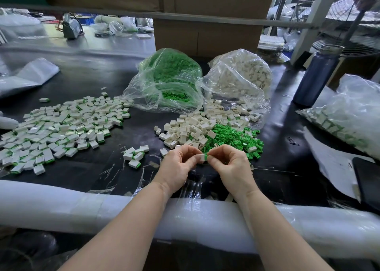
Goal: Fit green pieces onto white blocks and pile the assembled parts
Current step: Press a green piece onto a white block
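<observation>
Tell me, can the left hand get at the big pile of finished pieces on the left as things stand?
Probably yes: nothing stands between the left hand and the finished pile, only bare mat, but it now pinches a white block.

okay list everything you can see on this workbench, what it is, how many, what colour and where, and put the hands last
assembled parts: a large pile, too many to count, white with green edges, spread on the left of the table
small cluster of assembled parts: a handful, white and green, just left of the hands
loose white blocks: a heap, white, centre
loose green pieces: a heap, green, right of the white blocks
bag of green pieces: one, clear plastic, behind the heaps
bag of white blocks: one, clear, to its right
bottle: one, dark blue, far right
cardboard box: one, brown, at the back
foam edge padding: one, white, along the near edge
left hand: pinches a white block
right hand: pinches a green piece against that block
</observation>
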### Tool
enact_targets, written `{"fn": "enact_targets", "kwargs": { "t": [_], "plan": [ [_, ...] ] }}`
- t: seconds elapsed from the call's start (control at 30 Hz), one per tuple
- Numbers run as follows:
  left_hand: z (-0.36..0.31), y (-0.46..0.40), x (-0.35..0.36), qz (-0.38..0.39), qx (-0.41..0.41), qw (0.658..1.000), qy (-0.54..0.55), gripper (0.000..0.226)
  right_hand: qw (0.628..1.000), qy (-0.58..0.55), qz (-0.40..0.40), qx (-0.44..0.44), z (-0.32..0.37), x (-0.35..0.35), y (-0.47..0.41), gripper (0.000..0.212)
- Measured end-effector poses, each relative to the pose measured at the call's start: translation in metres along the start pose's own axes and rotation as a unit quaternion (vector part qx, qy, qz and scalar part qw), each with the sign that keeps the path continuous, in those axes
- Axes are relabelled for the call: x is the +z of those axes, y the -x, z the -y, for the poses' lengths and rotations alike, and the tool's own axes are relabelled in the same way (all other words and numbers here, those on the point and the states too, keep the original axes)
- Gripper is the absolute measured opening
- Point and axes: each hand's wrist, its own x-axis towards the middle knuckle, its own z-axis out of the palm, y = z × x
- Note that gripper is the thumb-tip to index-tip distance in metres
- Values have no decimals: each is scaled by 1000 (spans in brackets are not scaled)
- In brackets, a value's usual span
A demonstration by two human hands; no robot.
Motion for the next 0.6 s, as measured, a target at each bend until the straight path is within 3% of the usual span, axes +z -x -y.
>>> {"fn": "enact_targets", "kwargs": {
  "t": [0.6],
  "plan": [
    [1,1,1,12,-9,998,-60,16,996,-51,53,52,1,0,1,23]
  ]
}}
